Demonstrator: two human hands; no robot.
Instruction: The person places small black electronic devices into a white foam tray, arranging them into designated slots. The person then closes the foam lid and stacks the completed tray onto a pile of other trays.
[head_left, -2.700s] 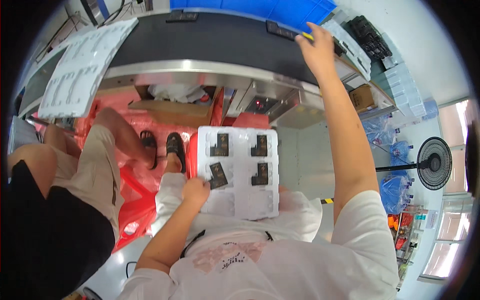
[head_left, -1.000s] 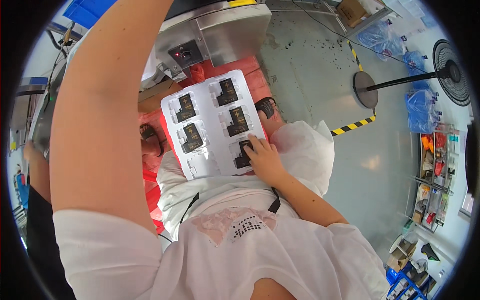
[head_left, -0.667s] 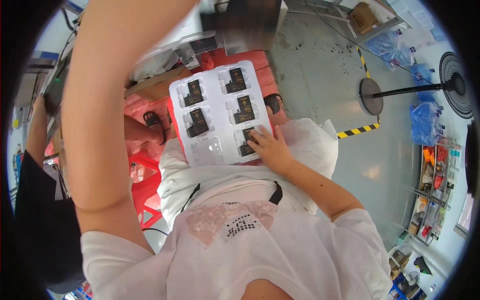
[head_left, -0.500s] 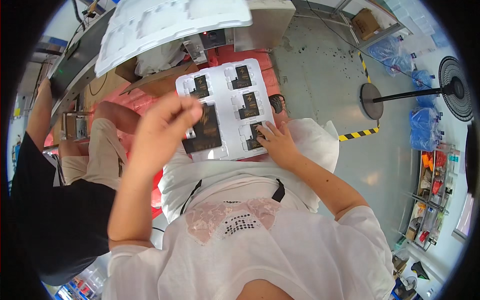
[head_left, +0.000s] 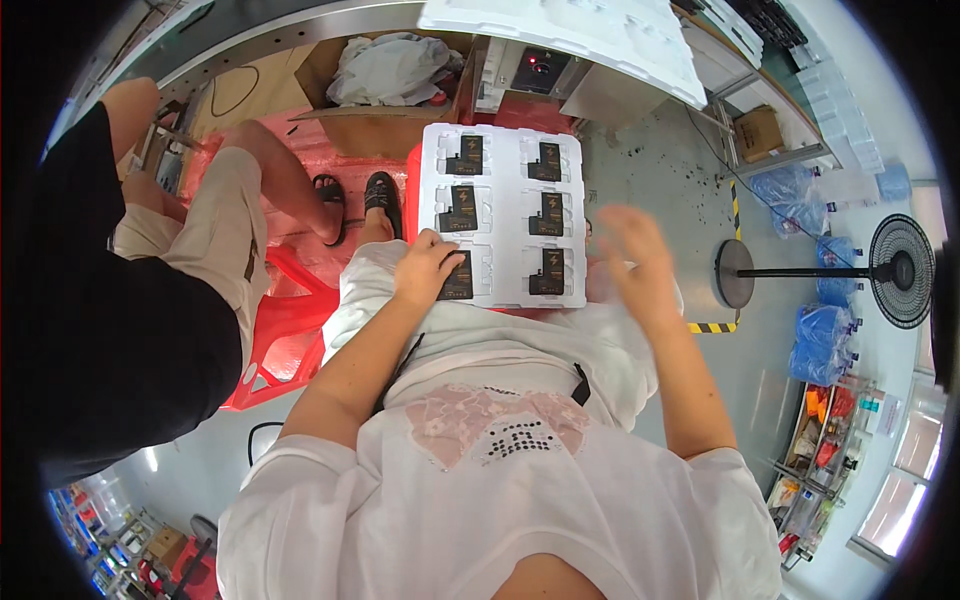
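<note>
A white moulded tray [head_left: 507, 220] lies on my lap with several flat black parts in its pockets. My left hand [head_left: 425, 268] rests on the black part [head_left: 458, 281] in the near left pocket, fingers pressed on it. My right hand [head_left: 633, 252] hovers blurred to the right of the tray, fingers spread, holding nothing. Another black part [head_left: 546, 271] sits in the near right pocket.
A second white tray [head_left: 590, 40] lies on the bench edge above. A person in a black top and beige shorts [head_left: 150, 260] sits on a red stool [head_left: 285, 330] at my left. A cardboard box [head_left: 375, 105] stands under the bench, a standing fan [head_left: 880, 270] at right.
My left hand has come down from in front of the camera onto the near left pocket with a black part. My right hand has lifted off the tray and moved right.
</note>
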